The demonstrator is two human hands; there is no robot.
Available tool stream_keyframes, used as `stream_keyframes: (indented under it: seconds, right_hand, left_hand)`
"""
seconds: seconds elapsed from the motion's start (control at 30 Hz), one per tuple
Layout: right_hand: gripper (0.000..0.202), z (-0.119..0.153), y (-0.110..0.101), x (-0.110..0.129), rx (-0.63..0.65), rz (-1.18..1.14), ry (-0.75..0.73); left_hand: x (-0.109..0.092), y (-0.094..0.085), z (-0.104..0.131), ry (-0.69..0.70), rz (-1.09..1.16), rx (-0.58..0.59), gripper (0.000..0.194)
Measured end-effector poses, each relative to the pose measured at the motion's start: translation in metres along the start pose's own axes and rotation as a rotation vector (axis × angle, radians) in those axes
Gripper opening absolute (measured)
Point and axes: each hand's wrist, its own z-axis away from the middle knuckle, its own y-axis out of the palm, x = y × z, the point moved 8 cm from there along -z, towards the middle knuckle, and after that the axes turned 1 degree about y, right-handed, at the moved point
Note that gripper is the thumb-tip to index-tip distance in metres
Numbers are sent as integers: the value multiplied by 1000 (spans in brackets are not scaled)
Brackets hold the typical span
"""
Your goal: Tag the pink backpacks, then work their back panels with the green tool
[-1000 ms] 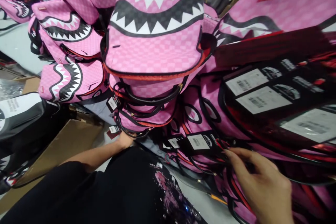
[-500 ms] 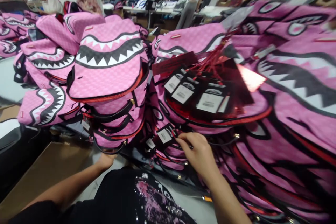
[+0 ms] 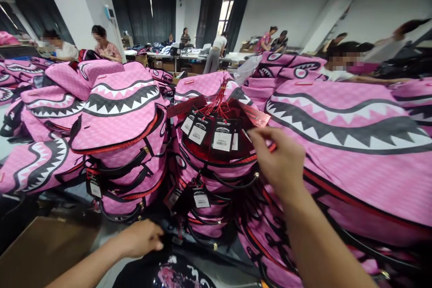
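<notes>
Several black hang tags (image 3: 222,137) with white barcode labels and red strings lie bunched on a pink shark-mouth backpack (image 3: 192,82) in the middle stack. My right hand (image 3: 281,157) is at the right edge of this bunch, fingers bent towards it. Blur hides whether they grip a tag. Below, another black tag (image 3: 201,198) hangs at the front of the same stack. My left hand (image 3: 143,237) hovers low in front of the left backpack stack (image 3: 118,139), loosely curled, thumb and fingertips apart, with nothing visible in it.
A large pink backpack (image 3: 351,171) tops the pile at right, close to my right forearm. Brown cardboard (image 3: 50,247) lies at lower left. More pink bags (image 3: 43,162) lie at far left. People (image 3: 216,51) work at tables behind.
My right hand has left the hanging tag on the lower bag and risen to the bunch of tags. My left hand has drawn away from the left stack. The view has tilted up.
</notes>
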Motion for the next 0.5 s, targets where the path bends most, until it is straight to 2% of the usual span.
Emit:
stream_keyframes:
  seconds: [0.03, 0.13, 0.2, 0.27, 0.33, 0.4, 0.5]
  right_hand:
    - [13, -25, 5, -6, -9, 54, 5]
    - [16, -89, 43, -29, 109, 225, 114]
    - [18, -114, 72, -39, 218, 260, 203]
    - [19, -126, 93, -44, 298, 270, 275]
    - [20, -128, 104, -45, 337, 302, 317]
    - [19, -128, 105, -45, 336, 357, 329]
    - [21, -129, 97, -45, 279, 438, 306]
  left_hand:
    - [-37, -26, -2, 140, 86, -64, 21]
    - [-127, -138, -8, 405, 193, -572, 23]
    - [-171, -205, -19, 546, 233, -883, 20]
    - [-204, -259, -40, 641, 252, -1102, 17]
    - [-232, -300, -73, 653, 218, -1195, 22]
    - [-254, -332, -112, 567, 181, -1216, 28]
    - [-273, -358, -163, 394, 141, -1093, 33]
